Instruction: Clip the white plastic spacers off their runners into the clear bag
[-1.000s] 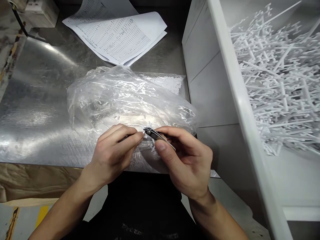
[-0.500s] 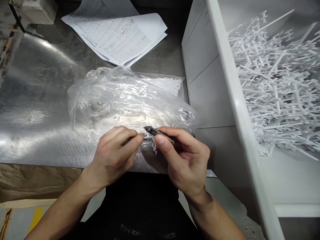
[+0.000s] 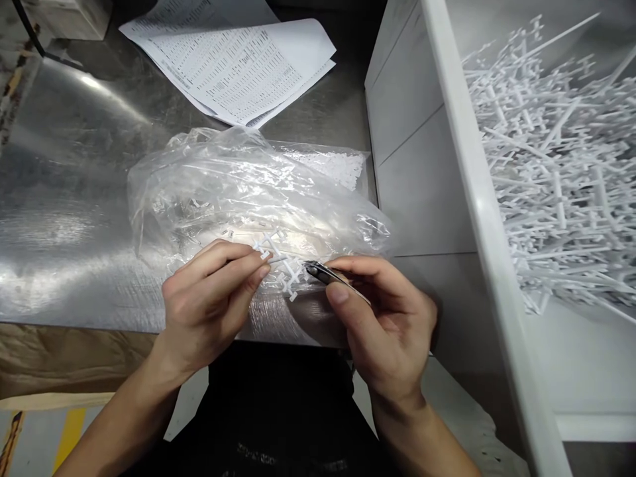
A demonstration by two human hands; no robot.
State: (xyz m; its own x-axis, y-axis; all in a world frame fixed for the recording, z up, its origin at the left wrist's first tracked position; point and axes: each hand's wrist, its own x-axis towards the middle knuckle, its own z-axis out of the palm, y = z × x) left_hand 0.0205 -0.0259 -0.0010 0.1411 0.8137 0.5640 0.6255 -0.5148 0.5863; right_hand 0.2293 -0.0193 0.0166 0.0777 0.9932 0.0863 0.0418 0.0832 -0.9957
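Note:
My left hand pinches a small white plastic sprue with cross-shaped branches, held over the near edge of a clear plastic bag. My right hand grips a small metal clipper, its tip just right of the sprue's lower branches. The bag lies crumpled on the metal table and holds small white pieces at its far right end.
A large white bin stands at the right, filled with a tangle of white sprues. Printed paper sheets lie at the back of the table. A brown edge runs below the table's front left.
My left hand drew leftward, so the sprue now shows between the hands. The clipper's tip shifted a little right and sits at the sprue's lower right.

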